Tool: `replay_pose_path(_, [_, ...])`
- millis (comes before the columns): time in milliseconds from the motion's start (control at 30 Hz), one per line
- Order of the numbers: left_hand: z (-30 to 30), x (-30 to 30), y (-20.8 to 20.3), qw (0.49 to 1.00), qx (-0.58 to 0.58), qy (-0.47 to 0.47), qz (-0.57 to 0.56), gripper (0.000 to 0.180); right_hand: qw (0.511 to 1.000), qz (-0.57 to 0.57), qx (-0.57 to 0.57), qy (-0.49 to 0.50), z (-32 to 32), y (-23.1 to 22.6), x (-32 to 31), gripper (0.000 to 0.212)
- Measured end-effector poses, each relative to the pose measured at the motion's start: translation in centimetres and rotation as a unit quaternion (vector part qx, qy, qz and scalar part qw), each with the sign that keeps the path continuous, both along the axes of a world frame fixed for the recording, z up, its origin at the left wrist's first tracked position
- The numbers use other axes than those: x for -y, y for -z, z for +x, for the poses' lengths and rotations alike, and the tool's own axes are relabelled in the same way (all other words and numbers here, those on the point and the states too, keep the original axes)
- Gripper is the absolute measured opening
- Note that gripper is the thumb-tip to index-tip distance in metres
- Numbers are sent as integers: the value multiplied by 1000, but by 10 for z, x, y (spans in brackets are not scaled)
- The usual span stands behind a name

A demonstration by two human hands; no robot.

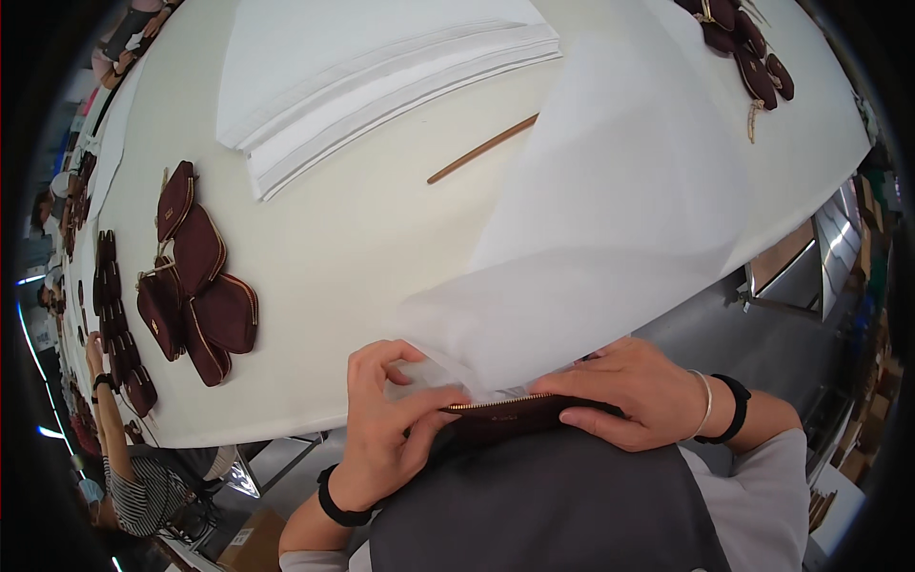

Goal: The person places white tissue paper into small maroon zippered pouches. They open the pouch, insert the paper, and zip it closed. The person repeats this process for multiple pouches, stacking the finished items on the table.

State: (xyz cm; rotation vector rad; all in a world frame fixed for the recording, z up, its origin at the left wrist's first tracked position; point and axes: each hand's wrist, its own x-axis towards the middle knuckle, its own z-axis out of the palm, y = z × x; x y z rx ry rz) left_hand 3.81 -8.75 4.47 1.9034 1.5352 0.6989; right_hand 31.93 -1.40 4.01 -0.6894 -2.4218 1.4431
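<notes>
A dark maroon zip pouch [505,419] with a gold zipper rests against my grey apron at the table's near edge. My left hand [386,419] pinches the pouch's left end together with a corner of thin white tissue paper [610,219]. My right hand [634,391] grips the pouch's right side, thumb under it. The tissue sheet spreads from the pouch up and across the white table [362,229], and its lower edge goes into or over the pouch mouth; which one I cannot tell.
A stack of white tissue sheets [381,76] lies at the back. A thin wooden stick [481,150] lies beside it. Several maroon pouches [195,281] sit at the left, more pouches [743,52] at the far right. Another person's arm [110,419] reaches in at the lower left.
</notes>
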Motion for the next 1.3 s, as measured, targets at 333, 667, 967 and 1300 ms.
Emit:
replay_pose_path(333, [-2,3,8,996,74,55,-20,30,995,76,-60,13,-23,15,4,25])
replay_pose_path(667, [2,4,20,990,111,61,-58,23,967,-164,-30,191,-7,35,16,20])
replay_pose_path(967, [1,-7,22,991,124,-11,-46,22,961,216,47,166,-24,28,-2,31])
replay_pose_path(1300, [-4,-1,20,974,163,16,-158,23,978,99,-19,184,1,73,22,32])
